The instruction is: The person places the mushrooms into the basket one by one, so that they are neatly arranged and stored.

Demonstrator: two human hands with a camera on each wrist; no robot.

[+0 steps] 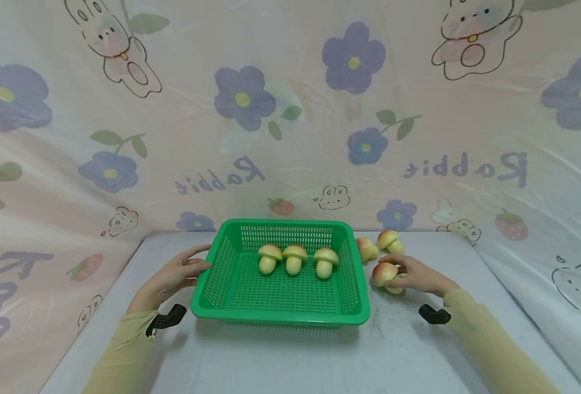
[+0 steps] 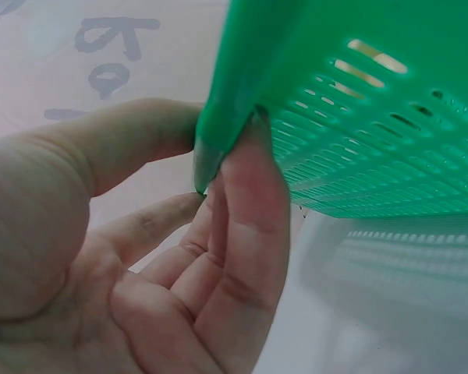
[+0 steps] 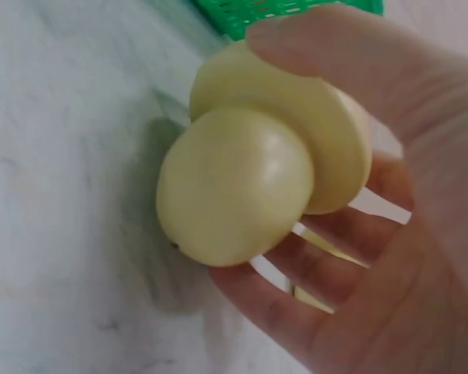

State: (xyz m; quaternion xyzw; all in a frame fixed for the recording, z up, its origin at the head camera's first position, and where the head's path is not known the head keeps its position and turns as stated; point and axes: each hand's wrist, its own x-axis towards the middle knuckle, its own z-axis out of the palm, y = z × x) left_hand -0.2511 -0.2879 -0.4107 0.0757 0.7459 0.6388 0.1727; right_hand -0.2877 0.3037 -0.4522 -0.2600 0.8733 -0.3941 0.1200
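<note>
A green plastic basket [image 1: 280, 318] with slotted walls stands on the white table, three toy mushrooms lying inside, among them a middle mushroom [image 1: 294, 259]. My left hand [image 1: 171, 278] pinches the basket's left rim [image 2: 232, 86] between thumb and fingers. To the right of the basket, my right hand [image 1: 415, 274] holds a red-and-yellow toy mushroom [image 1: 385, 273], thumb on one side and fingers curled round the other. Its pale stem [image 3: 232, 187] faces the right wrist camera, close to the tabletop.
Behind the right hand lie two more toy mushrooms, one by the basket wall [image 1: 366, 249] and another [image 1: 390, 241] farther back. A curtain [image 1: 290, 137] printed with flowers and rabbits hangs behind the white table [image 1: 280, 361].
</note>
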